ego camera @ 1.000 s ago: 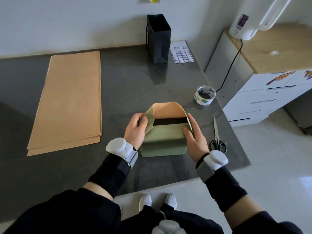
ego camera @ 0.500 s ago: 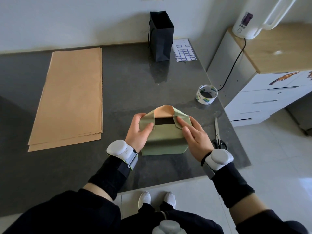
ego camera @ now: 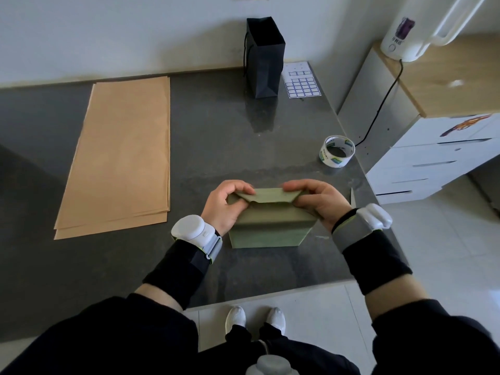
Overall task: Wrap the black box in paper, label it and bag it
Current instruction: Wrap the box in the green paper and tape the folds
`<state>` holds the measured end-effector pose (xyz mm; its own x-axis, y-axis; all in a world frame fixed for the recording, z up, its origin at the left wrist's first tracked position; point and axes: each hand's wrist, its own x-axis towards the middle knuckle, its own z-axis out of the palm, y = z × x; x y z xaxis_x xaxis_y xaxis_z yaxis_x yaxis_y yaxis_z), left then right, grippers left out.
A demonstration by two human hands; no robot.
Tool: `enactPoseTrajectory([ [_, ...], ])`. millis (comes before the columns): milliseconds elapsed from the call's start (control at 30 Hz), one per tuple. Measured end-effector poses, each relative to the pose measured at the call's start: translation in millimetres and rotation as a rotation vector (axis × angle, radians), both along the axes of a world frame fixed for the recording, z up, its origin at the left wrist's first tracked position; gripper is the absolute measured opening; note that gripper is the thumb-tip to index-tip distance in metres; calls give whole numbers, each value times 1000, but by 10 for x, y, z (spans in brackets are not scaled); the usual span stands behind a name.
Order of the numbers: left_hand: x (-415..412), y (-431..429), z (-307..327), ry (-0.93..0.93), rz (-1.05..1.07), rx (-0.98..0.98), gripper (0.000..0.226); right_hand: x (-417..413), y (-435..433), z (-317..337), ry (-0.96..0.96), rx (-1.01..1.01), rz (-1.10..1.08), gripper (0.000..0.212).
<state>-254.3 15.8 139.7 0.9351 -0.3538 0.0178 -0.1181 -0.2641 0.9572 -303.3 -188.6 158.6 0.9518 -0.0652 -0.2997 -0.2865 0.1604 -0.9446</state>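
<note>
The box sits near the front of the dark table, fully covered in green wrapping paper (ego camera: 270, 223); no black surface shows. My left hand (ego camera: 224, 204) pinches the left corner of the far end flap, and my right hand (ego camera: 316, 198) pinches its right corner, both folding it down over the box's far end. A black paper bag (ego camera: 265, 58) stands upright at the back of the table. Right of the bag a sheet of blue-edged labels (ego camera: 301, 81) lies flat.
A stack of brown paper sheets (ego camera: 121, 152) lies on the left of the grey table (ego camera: 216, 136). A tape roll (ego camera: 336, 151) sits at the right edge. Scissors (ego camera: 353, 197) peek out behind my right wrist. A white cabinet (ego camera: 433, 152) with a kettle (ego camera: 411, 36) stands right.
The far flap, open with the black box showing inside, has been folded down shut. Both hands moved from the box's sides to the flap's corners.
</note>
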Motion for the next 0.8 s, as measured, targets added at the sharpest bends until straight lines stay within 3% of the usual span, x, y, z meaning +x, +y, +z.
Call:
enactPoseTrajectory([
  [133,-15,-11,-32,-49,14,-16,26,-36,-69,-104,-41,81,25,43],
  [267,-10,17,-67,-160,-10,40,26,-52,-84,-208,-71,105,40,23],
  [400,-12,15,-75,-275,-36,71,15,-54,-112,-254,-82,134,63,20],
  [467,-16,5,-93,-365,-39,112,21,-53,-127,-267,-74,173,90,12],
  [600,-31,-10,-157,-584,4,187,35,-74,-144,-267,-88,149,96,34],
  [700,-18,-29,-143,-802,-34,262,46,-67,-139,-258,-79,110,86,17],
  [800,-53,41,-97,-1003,-145,459,55,-66,-136,-270,-71,94,64,20],
])
